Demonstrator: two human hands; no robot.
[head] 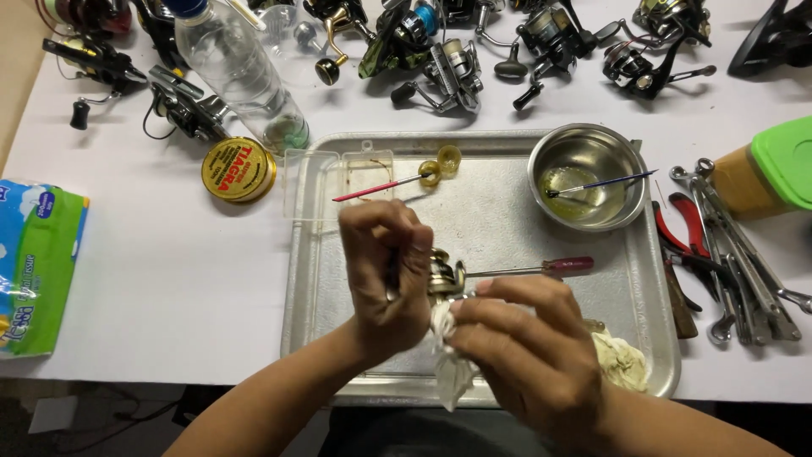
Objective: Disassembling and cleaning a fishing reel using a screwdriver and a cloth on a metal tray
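Observation:
My left hand (385, 271) is closed around a small metal reel part (444, 275) with a gold-coloured rim, held over a metal tray (507, 216). Touching the part from the right, my right hand (524, 343) pinches a white cloth (448, 364) whose end hangs down toward the tray's near edge. Just behind the part, a screwdriver with a dark red handle (567, 266) lies on the tray. Most of the reel part is hidden by my fingers.
The tray also holds a steel bowl (592, 152) with yellowish liquid and a thin brush (605, 184), a clear plastic box (334, 182), a red-handled brush (372, 188) and a crumpled rag (622, 360). Several fishing reels (440, 68), a plastic bottle (241, 72), a gold tin (238, 169), wrenches and pliers (727, 254) and a tissue pack (34, 262) surround it.

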